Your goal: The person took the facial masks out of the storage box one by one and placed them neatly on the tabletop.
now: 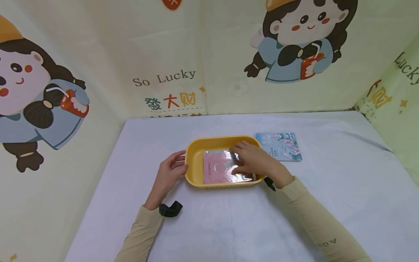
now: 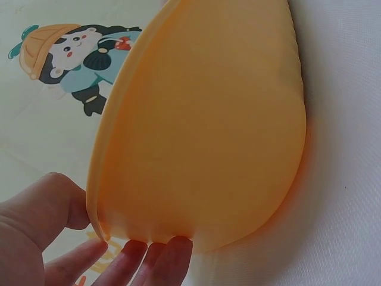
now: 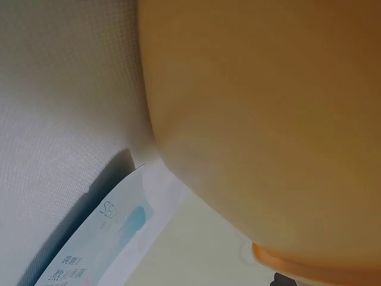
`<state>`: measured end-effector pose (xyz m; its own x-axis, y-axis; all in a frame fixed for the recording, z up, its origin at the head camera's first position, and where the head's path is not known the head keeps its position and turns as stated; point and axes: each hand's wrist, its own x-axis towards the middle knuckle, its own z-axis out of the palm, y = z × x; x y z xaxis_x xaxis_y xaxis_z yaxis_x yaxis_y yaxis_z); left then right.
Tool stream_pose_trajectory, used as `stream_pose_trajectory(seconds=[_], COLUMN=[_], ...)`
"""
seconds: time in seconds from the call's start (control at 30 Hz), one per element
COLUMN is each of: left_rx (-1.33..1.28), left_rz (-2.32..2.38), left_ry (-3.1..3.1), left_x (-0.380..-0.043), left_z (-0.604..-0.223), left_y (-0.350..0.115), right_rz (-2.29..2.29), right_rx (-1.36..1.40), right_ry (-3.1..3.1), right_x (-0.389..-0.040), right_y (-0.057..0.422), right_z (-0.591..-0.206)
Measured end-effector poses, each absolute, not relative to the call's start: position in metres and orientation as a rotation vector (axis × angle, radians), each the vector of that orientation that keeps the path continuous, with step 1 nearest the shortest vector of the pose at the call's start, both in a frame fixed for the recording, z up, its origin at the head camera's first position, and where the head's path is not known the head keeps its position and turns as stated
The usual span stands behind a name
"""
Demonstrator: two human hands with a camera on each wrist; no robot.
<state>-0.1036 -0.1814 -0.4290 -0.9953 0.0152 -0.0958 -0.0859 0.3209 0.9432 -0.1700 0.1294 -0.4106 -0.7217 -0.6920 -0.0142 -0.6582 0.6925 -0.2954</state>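
A yellow plastic basin (image 1: 195,167) stands on the white-covered table, mid-view in the head view. Inside lies a flat pink packet (image 1: 214,174) marked PMPM, its right part brown and shiny. My left hand (image 1: 167,176) touches the basin's left end from outside; in the left wrist view its fingertips (image 2: 178,253) rest against the outer wall. My right hand (image 1: 253,158) reaches over the right rim, fingers spread across the packet, thumb on its face and fingertips by its far edge. The basin wall (image 3: 262,119) hides this hand in the right wrist view.
A light blue flowered packet (image 1: 283,147) lies flat on the table just behind the basin's right end. The white tabletop (image 1: 209,225) meets a printed cloth backdrop (image 1: 226,98) at its far edge. Black wrist straps (image 1: 171,209) show at both sleeves.
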Motion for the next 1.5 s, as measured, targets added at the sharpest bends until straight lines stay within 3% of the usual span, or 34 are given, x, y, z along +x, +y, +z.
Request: stream_pose_trajectory(seconds=[1.17,1.5], left_rx=[-0.055,-0.051], left_rz=[1.774,1.786], left_ry=[2.488,2.466], left_x=[-0.103,-0.104], left_z=[-0.427,-0.428], left_y=[-0.182,-0.181], right_rz=[-0.446,-0.504], right_rx=[-1.03,-1.131], right_ry=[2.808,2.822], right_x=[-0.166,-0.17], right_y=[0.122,0.123], right_z=[-0.401,-0.396])
